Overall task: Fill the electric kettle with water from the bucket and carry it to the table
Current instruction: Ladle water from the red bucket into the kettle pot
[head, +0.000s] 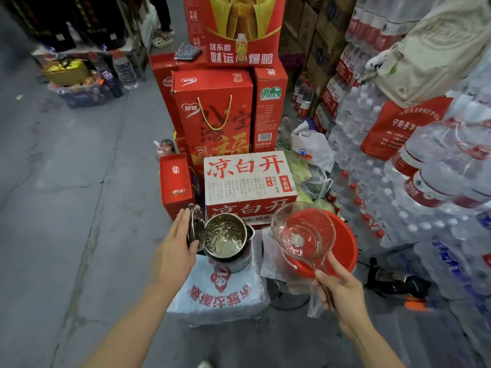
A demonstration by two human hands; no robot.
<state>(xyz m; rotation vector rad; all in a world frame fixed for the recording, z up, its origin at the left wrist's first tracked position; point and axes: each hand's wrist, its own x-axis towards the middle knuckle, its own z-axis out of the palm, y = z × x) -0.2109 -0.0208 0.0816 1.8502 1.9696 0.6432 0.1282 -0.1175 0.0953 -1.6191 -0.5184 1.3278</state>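
Observation:
A steel electric kettle (231, 245) stands open on a white printed bag at lower centre, with some water inside. My left hand (175, 245) holds its hinged lid (196, 227) tipped up to the left. My right hand (337, 290) grips the handle of a clear plastic ladle (300, 229), whose bowl is tilted over the red bucket (345, 248) just right of the kettle. A little water glistens in the ladle bowl. The bucket's inside is mostly hidden behind the ladle.
A white-and-red carton (249, 176) sits directly behind the kettle, with red gift boxes (212, 115) stacked beyond it. Shrink-wrapped bottled water packs (414, 208) wall in the right side. Grey concrete floor (66, 195) spreads to the left. A black object with an orange part (398, 285) lies right of the bucket.

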